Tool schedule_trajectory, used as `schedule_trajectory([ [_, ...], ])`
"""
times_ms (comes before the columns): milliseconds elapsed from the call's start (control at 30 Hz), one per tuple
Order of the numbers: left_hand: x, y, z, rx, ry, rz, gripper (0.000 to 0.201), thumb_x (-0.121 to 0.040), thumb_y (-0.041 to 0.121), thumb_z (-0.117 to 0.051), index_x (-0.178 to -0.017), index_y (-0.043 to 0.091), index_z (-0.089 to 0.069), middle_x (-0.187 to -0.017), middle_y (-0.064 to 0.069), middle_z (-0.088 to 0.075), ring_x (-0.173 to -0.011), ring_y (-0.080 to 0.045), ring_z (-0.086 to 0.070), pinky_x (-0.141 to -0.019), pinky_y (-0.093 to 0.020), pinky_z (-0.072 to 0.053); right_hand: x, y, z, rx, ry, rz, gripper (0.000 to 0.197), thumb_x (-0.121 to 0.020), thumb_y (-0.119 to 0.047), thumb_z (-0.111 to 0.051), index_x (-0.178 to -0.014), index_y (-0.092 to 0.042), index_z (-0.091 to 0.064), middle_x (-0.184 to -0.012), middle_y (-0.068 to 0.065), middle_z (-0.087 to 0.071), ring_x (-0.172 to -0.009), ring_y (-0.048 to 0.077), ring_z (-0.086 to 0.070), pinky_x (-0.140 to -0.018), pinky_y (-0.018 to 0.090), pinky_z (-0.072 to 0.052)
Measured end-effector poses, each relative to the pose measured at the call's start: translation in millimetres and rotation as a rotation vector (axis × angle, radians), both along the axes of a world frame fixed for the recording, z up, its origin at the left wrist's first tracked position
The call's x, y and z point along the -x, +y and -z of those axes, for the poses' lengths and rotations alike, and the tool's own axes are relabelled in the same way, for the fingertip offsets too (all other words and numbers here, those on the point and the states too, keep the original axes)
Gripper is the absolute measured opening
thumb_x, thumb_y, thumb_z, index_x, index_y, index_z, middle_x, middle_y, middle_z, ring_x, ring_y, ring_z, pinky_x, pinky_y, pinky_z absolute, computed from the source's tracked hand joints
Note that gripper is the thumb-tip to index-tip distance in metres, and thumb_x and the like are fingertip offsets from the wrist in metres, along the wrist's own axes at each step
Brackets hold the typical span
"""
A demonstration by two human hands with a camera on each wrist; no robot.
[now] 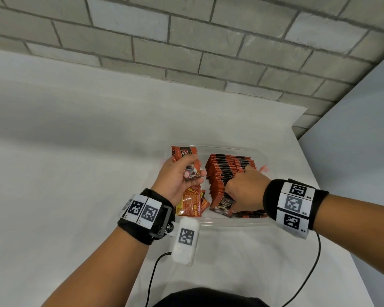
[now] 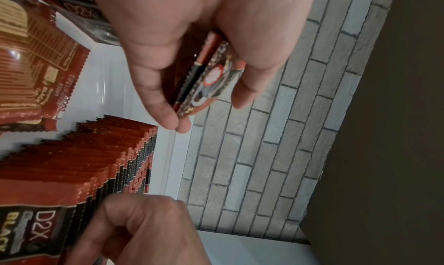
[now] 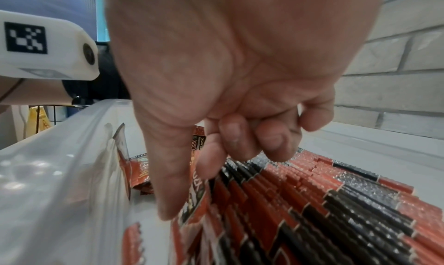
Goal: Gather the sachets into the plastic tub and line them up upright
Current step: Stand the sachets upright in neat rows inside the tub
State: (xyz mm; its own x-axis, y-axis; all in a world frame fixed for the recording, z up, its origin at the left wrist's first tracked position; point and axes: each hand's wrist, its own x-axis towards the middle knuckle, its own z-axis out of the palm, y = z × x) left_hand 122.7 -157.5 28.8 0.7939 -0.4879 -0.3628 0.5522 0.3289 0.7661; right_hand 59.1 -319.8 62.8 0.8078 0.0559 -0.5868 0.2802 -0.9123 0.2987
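While a small stack of coffee sachets (image 1: 187, 165) is gripped in the left hand (image 1: 175, 180) above the clear plastic tub (image 1: 235, 220), the upright sachet row (image 1: 225, 173) inside is pressed by the right hand (image 1: 246, 189). Its fingers are curled, apparently pinching the front sachet (image 1: 223, 203). Loose sachets (image 1: 190, 203) are left lying in the tub's left part.

Black wristbands (image 1: 273, 197) carry white square-coded tags (image 1: 296, 204), trailing black cables (image 1: 306, 278).

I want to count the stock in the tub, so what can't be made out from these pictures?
- Head view: right hand covers part of the upright sachet row.
- Head view: left hand and its held sachets hide the loose sachets beneath.
- Left wrist view: the held sachets' number is blurred, hidden in the grip.
- Right wrist view: the row runs off the bottom edge.
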Motion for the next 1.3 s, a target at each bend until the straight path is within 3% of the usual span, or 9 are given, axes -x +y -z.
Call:
schedule_trajectory([
  [133,1,2,-5,0.066,0.077,0.019,0.017,-0.095,0.014,-0.048,-0.097,0.0,-0.057,-0.078,-0.016,-0.065,-0.069,-0.029,-0.069,-0.059,-0.033,-0.059,1,-4,-6,-0.151,-0.034,0.106,0.035,-0.087,-0.05,-0.059,-0.072,-0.019,-0.051,-0.065,-0.004,-0.051,-0.062,0.014,-0.045,-0.076,0.031,-0.032],
  [300,4,5,-6,0.031,0.038,0.102,0.019,-0.092,0.011,-0.057,-0.106,-0.003,-0.058,-0.096,-0.024,-0.069,-0.087,-0.037,-0.069,-0.066,-0.039,-0.061,0,-11,-32,-0.663,-0.294,0.394,0.017,-0.089,-0.041,-0.059,-0.095,-0.026,-0.057,-0.081,-0.006,-0.059,-0.069,0.011,-0.054,-0.065,0.026,-0.045],
  [400,8,3,-8,-0.012,-0.031,0.179,0.021,-0.088,0.012,-0.063,-0.106,0.002,-0.062,-0.095,-0.017,-0.072,-0.088,-0.032,-0.07,-0.063,-0.036,-0.061,1,-9,-35,-0.994,-0.503,0.558,0.028,-0.089,-0.036,-0.061,-0.115,-0.031,-0.053,-0.095,-0.009,-0.058,-0.07,0.005,-0.052,-0.066,0.017,-0.042],
  [467,11,1,-11,-0.047,-0.093,0.232,0.016,-0.084,0.012,-0.065,-0.098,0.005,-0.066,-0.086,-0.011,-0.072,-0.078,-0.022,-0.071,-0.056,-0.03,-0.058,4,-6,-33,-1.057,-0.511,0.57,0.036,-0.09,-0.033,-0.062,-0.125,-0.032,-0.051,-0.1,-0.013,-0.058,-0.073,0.005,-0.054,-0.068,0.012,-0.041],
  [633,21,-2,-14,-0.09,-0.193,0.291,0.028,-0.074,0.023,-0.07,-0.098,0.01,-0.066,-0.085,-0.006,-0.072,-0.075,-0.018,-0.07,-0.054,-0.026,-0.056,12,-8,-27,-1.161,-0.474,0.564,0.035,-0.089,-0.023,-0.064,-0.123,-0.027,-0.058,-0.088,-0.006,-0.064,-0.083,0.016,-0.063,-0.08,0.025,-0.049],
  [767,19,0,-13,-0.092,-0.163,0.151,0.036,-0.078,0.039,-0.061,-0.103,0.014,-0.066,-0.089,-0.006,-0.07,-0.075,-0.019,-0.067,-0.061,-0.029,-0.055,18,-21,-31,-1.138,-0.416,0.593,0.015,-0.089,-0.019,-0.064,-0.103,-0.024,-0.066,-0.084,0.0,-0.068,-0.078,0.015,-0.064,-0.077,0.029,-0.05],
  [967,12,7,-6,-0.075,-0.104,0.0,0.022,-0.092,0.027,-0.057,-0.107,0.012,-0.062,-0.082,-0.007,-0.069,-0.069,-0.02,-0.065,-0.06,-0.03,-0.05,26,-21,-18,-0.873,-0.177,0.524,0.013,-0.087,-0.018,-0.067,-0.085,-0.028,-0.058,-0.08,-0.006,-0.066,-0.072,0.007,-0.061,-0.074,0.025,-0.051],
  [1100,13,7,-5,-0.07,-0.119,0.011,0.021,-0.092,0.025,-0.058,-0.107,0.011,-0.062,-0.082,-0.007,-0.07,-0.069,-0.021,-0.066,-0.059,-0.03,-0.051,23,-13,-6,-0.677,-0.122,0.438,0.012,-0.087,-0.015,-0.064,-0.081,-0.022,-0.057,-0.068,-0.01,-0.061,-0.061,0.0,-0.057,-0.055,0.012,-0.038],
  [1300,11,6,-4,-0.069,-0.103,0.027,0.024,-0.092,0.025,-0.057,-0.111,0.01,-0.061,-0.081,-0.006,-0.07,-0.071,-0.021,-0.066,-0.059,-0.03,-0.05,18,-8,4,-0.448,-0.107,0.304,0.017,-0.087,-0.021,-0.063,-0.074,-0.022,-0.052,-0.087,-0.004,-0.057,-0.079,0.013,-0.052,-0.06,0.018,-0.038],
])
